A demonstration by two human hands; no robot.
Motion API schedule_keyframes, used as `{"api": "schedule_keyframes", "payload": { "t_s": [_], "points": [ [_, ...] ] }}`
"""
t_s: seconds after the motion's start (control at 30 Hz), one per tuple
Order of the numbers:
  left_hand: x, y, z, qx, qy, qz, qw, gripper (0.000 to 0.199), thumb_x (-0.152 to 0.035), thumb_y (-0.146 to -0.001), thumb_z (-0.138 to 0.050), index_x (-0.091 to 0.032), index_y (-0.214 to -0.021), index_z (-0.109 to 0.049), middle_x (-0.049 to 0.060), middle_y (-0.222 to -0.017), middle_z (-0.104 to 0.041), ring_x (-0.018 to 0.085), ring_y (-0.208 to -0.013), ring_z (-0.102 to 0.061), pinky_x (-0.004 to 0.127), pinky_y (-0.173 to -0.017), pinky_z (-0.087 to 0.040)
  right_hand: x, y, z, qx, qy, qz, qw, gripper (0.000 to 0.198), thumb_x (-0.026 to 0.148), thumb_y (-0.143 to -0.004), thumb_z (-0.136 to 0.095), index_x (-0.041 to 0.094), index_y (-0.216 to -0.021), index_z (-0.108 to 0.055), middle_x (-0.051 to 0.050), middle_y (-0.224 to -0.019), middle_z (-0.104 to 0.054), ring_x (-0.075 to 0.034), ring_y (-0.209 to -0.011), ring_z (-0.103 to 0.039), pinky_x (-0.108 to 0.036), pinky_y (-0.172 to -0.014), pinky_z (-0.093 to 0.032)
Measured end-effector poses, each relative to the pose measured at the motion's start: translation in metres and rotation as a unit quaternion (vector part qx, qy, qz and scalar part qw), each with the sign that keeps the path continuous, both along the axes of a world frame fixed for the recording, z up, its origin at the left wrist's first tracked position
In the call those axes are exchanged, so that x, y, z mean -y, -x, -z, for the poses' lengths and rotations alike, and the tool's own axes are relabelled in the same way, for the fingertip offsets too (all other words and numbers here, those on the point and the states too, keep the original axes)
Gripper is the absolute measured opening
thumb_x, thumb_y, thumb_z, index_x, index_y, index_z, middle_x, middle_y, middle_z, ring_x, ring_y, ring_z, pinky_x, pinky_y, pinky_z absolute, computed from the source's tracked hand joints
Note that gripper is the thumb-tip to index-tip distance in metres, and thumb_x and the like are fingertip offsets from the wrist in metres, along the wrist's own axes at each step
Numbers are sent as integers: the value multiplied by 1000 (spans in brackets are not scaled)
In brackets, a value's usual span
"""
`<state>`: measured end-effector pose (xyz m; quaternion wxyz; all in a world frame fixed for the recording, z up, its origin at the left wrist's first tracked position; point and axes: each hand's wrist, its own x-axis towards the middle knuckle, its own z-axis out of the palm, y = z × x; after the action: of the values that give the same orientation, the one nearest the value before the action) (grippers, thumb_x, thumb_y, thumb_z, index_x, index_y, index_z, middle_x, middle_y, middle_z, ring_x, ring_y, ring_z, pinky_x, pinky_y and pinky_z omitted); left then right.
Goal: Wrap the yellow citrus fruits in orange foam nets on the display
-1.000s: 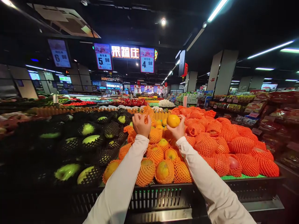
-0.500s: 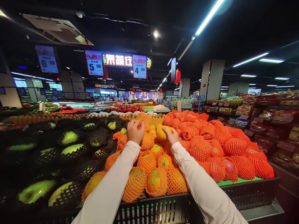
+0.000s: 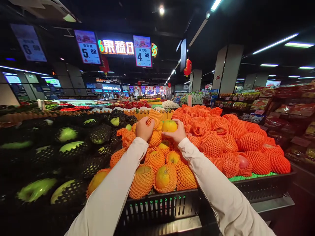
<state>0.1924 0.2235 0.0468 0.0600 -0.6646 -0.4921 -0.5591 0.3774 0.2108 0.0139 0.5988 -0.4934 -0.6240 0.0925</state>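
Observation:
My right hand (image 3: 179,131) holds a bare yellow-orange orange (image 3: 169,126), with the thumb below it and the fingers round its far right side. To the left, my left hand (image 3: 145,128) is closed at an orange foam net (image 3: 155,116), with its fingertips against the mesh. Whether a fruit sits inside that net I cannot tell. Beneath both hands lies a pile of oranges in foam nets (image 3: 154,158), their tops partly showing. They rest in a black slatted crate (image 3: 157,206).
Green fruit in black nets (image 3: 67,134) fills the left side. Fruits in red-orange nets (image 3: 211,141) are heaped on the right. Behind the oranges stands a low yellow picket fence (image 3: 167,115). Price signs (image 3: 142,50) hang overhead, and packaged goods (image 3: 290,111) line shelves at far right.
The orange in my right hand has turned and moved slightly left, now more upright in the grip. My left hand has shifted slightly right towards it. The whole view has tilted a little downward.

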Motion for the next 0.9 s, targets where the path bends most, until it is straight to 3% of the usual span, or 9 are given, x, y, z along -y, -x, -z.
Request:
{"api": "schedule_keyframes", "payload": {
  "t_s": [0.07, 0.13, 0.2, 0.3, 0.4, 0.53, 0.63, 0.8, 0.9],
  "points": [
    [1, -1, 0, -5, 4, 10, 1000, 33, -31, -89, -55, -21, -63, -37, 0, -64, -49, 15, -65, -46, 28, -64, -31, 5, -2, -3, 87, 33, 8, 996, 81, 40, -45, -92, 23, -116, -55, -6, -118, -50, -24, -111, -59, -42, -106, -48],
    [1, -1, 0, -3, 2, 24, 1000, 33, -31, -89, -55, -21, -63, -36, -1, -63, -46, 15, -64, -43, 29, -63, -29, 9, -2, -7, 143, 113, 27, 983, 82, 37, -47, -92, 22, -117, -53, -7, -119, -50, -26, -110, -59, -43, -103, -49],
    [1, -2, 1, 6, 5, 38, 999, 33, -31, -89, -55, -21, -64, -36, -1, -62, -44, 14, -62, -41, 29, -63, -27, 12, -3, -10, 162, 185, 62, 967, 85, 39, -49, -91, 19, -121, -50, -11, -122, -50, -30, -112, -58, -43, -100, -51],
    [1, -2, 1, 15, 13, 44, 999, 33, -30, -89, -55, -21, -64, -35, -2, -61, -42, 14, -60, -38, 29, -62, -25, 15, -3, -12, 168, 223, 90, 956, 90, 44, -53, -89, 15, -126, -46, -16, -126, -50, -32, -114, -59, -42, -96, -52],
    [2, -2, 1, 12, 20, 39, 999, 33, -30, -89, -55, -22, -64, -35, -2, -61, -42, 14, -60, -38, 30, -61, -25, 15, -3, -11, 188, 215, 85, 955, 87, 40, -55, -88, 15, -127, -44, -16, -127, -50, -32, -112, -59, -42, -94, -53],
    [2, -2, 0, 11, 38, 27, 999, 32, -30, -89, -54, -22, -64, -35, -1, -61, -42, 16, -61, -38, 30, -62, -24, 11, -5, -8, 246, 155, 74, 954, 82, 26, -52, -88, 18, -123, -48, -13, -129, -49, -31, -114, -58, -42, -99, -50],
    [1, -2, 0, 20, 49, 26, 998, 30, -30, -90, -54, -22, -66, -36, 0, -64, -45, 16, -63, -39, 30, -63, -24, 9, -6, -8, 252, 161, 60, 952, 84, 24, -51, -89, 18, -124, -49, -13, -129, -49, -31, -116, -57, -43, -101, -49],
    [-2, -1, 1, 77, 53, 51, 994, 32, -27, -92, -52, -23, -68, -31, -1, -63, -41, 17, -62, -39, 30, -65, -28, 14, -3, -10, 185, 195, 57, 962, 92, 49, -54, -89, 18, -131, -50, -15, -129, -52, -35, -124, -53, -48, -106, -44],
    [-2, -3, 0, 170, 42, 136, 975, 30, -27, -90, -55, -23, -68, -35, -1, -65, -42, 17, -67, -45, 30, -74, -36, 16, -1, -13, 117, 131, 15, 984, 92, 59, -61, -82, 19, -138, -50, -16, -143, -48, -36, -137, -43, -49, -115, -35]
  ]
}}
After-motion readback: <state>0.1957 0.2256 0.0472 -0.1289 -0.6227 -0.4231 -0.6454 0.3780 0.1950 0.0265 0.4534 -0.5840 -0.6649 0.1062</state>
